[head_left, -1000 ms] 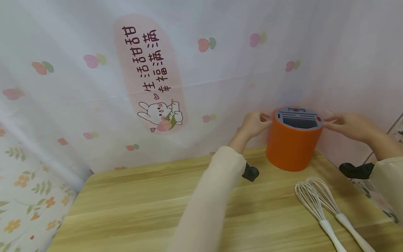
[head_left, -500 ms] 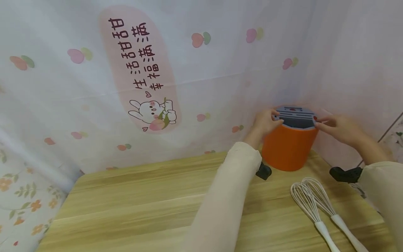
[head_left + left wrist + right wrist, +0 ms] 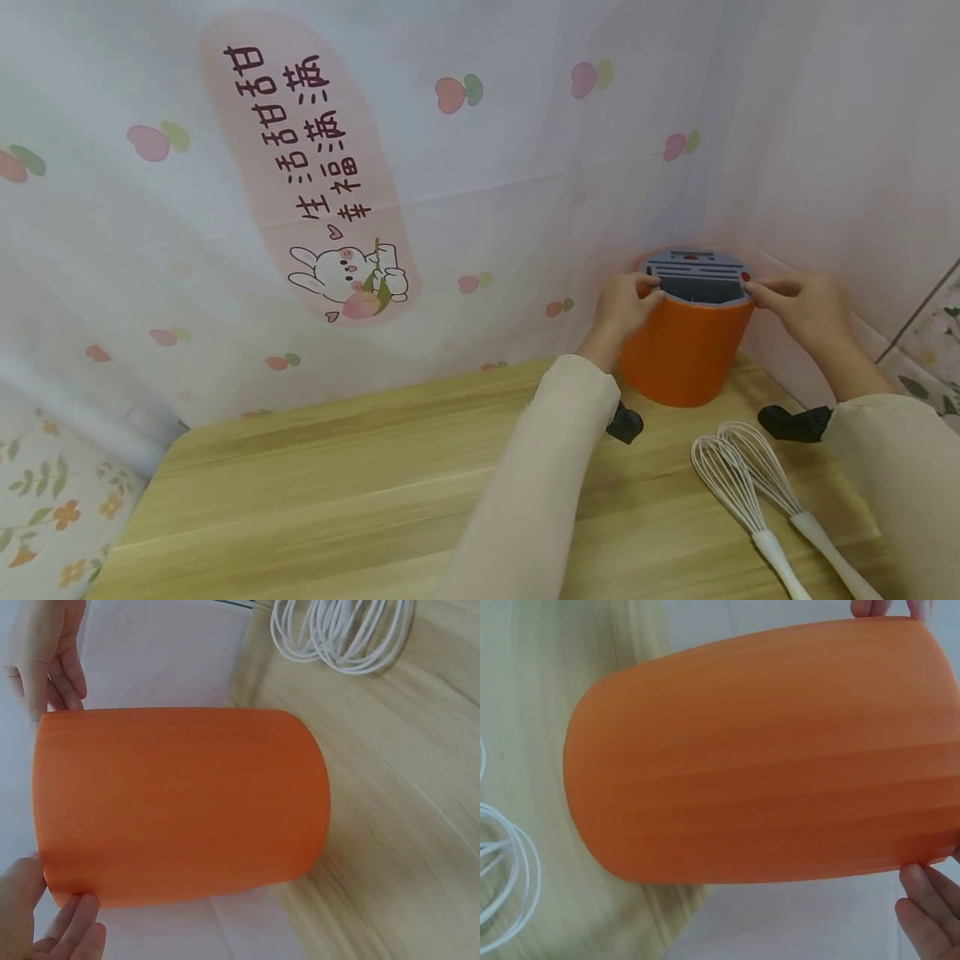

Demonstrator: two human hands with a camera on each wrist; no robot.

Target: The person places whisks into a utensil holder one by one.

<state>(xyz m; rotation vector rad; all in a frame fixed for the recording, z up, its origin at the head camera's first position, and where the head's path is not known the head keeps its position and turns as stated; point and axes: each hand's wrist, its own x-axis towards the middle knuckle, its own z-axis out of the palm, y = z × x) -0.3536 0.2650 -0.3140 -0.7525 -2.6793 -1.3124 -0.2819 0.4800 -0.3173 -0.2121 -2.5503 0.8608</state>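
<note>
An orange knife block (image 3: 686, 354) with a grey slotted top (image 3: 701, 265) stands upright at the back right of the wooden table. My left hand (image 3: 621, 307) pinches the left side of its rim, thumb at the top edge and fingers against the outer wall. Opposite it, my right hand (image 3: 812, 310) pinches the right side of the rim. In the left wrist view the orange wall fills the middle, with the left fingers (image 3: 79, 922) on its lower edge. From the right wrist, the right fingers (image 3: 930, 904) show at the rim; the slotted top is hidden there.
Two white whisks (image 3: 750, 492) lie crossed on the wooden table (image 3: 337, 500), in front of the block. A patterned curtain (image 3: 510, 192) hangs right behind the table and to its right. Black wrist devices (image 3: 795, 423) stick out below the sleeves.
Both hands have closed in from beside the block, and their thumbs now lie at its rim. The block stays in its place on the table while the head view has shifted slightly.
</note>
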